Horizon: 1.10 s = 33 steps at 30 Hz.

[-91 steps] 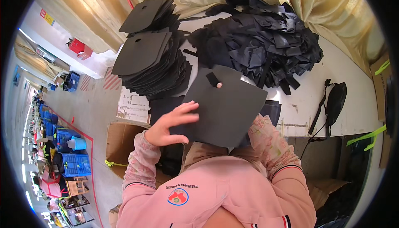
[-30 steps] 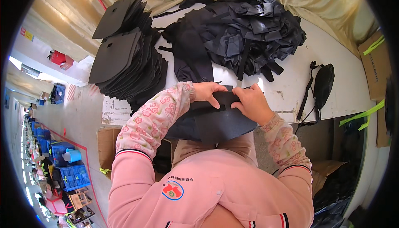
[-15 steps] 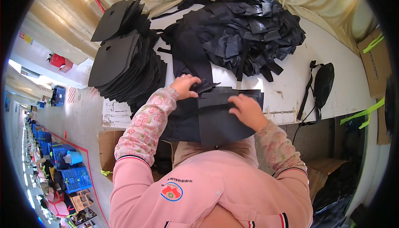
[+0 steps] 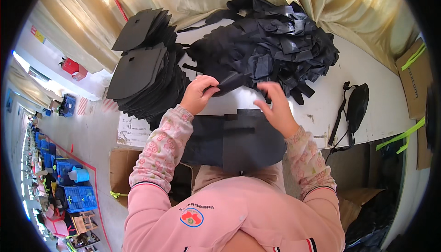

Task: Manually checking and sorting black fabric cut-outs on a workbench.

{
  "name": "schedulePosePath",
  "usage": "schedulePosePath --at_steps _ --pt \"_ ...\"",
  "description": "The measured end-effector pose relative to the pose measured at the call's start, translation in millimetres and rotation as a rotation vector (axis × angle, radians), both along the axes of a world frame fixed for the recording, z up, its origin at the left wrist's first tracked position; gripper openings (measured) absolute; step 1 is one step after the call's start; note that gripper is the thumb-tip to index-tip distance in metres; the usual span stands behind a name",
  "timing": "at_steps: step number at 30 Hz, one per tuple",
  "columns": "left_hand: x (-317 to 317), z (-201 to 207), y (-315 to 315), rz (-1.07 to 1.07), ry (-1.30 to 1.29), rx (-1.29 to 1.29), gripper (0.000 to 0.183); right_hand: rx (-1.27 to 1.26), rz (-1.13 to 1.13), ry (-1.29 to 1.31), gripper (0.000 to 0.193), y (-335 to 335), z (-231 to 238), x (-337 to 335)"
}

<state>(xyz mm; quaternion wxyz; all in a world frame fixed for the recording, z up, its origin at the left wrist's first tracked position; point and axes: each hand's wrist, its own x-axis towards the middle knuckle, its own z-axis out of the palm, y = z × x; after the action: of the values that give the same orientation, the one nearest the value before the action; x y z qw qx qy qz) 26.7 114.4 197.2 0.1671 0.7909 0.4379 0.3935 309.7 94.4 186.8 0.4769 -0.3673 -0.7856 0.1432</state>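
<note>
My left hand is closed in a pinch on the near end of a black fabric piece, lifted in front of the big heap. My right hand, slightly blurred, is open beside it with thumb and fingers apart and nothing between them. Below both hands, a flat black panel overlaps a second dark piece and hangs over the table's near edge toward my lap. The heap of black fabric pieces lies at the back. Tall stacks of black panels with small slots stand at the left.
A black pouch with a strap lies at the right of the white table. Cardboard boxes with yellow-green ties stand farther right. Beige curtains hang behind. Blue crates sit on the floor at left.
My left hand has raised the black fabric piece off the panel, up toward the heap. My right hand has moved up and away from the panel, now touching nothing.
</note>
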Motion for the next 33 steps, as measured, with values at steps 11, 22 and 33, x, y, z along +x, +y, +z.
schedulePosePath --at_steps 11,22,33 --pt "-8.5 63.2 -40.6 0.18 -0.039 0.278 0.019 -0.744 0.447 0.232 0.022 23.3 80.7 -39.1" --pt "12.2 59.7 -53.5 -0.023 -0.528 -0.241 0.047 -0.108 0.612 0.106 0.055 -12.8 113.0 -37.2" --pt "11.7 81.5 -56.0 0.021 -0.308 -0.058 0.026 0.308 -0.059 -0.066 0.04 -29.1 117.2 -45.3"
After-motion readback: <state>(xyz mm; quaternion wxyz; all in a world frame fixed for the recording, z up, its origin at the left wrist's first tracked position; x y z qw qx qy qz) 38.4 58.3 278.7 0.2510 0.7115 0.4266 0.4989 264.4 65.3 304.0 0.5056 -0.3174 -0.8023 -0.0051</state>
